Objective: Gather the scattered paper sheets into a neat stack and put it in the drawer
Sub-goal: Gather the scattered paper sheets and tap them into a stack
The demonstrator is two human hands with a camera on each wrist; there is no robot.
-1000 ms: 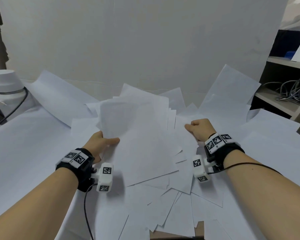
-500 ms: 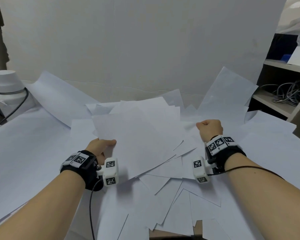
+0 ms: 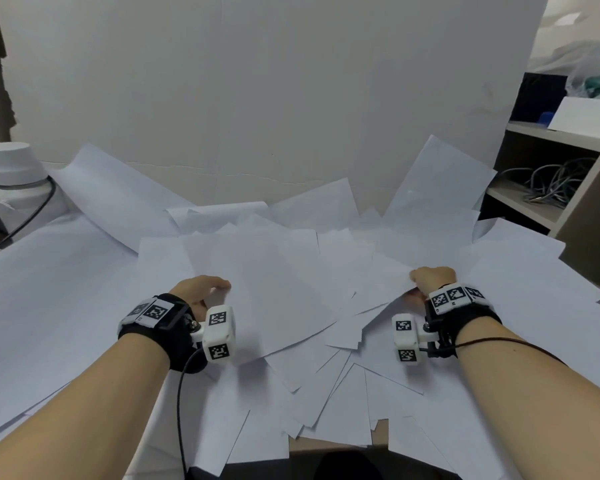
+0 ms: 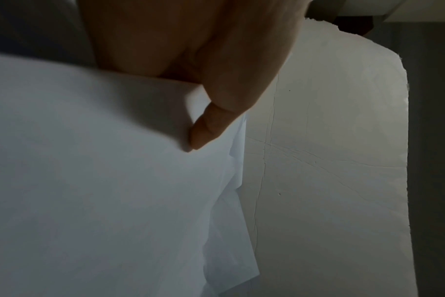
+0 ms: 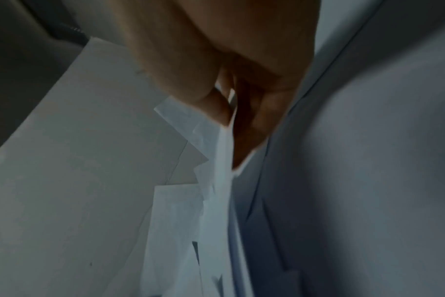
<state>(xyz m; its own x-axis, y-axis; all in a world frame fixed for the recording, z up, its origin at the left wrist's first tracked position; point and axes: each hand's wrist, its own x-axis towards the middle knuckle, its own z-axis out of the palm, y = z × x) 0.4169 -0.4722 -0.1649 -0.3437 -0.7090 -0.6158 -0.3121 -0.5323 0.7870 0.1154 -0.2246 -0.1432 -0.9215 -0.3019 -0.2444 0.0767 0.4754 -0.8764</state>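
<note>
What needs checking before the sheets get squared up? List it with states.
1. Left hand grip on the top sheets: ok, thumb on top.
2. Right hand grip: ok, pinching sheet edges.
3. Sheets aligned: not ok, fanned at many angles.
4. All sheets gathered: not ok, loose sheets lean on the backboard.
5. Drawer open: cannot tell, not in view.

The sheets [image 3: 264,289] bury nearly all of the desk [image 3: 329,446]. The left hand [image 3: 196,292] hides its fingers under one sheet. The right hand [image 3: 430,278] shows only knuckles. Both wrist views are dim and blurred.
</note>
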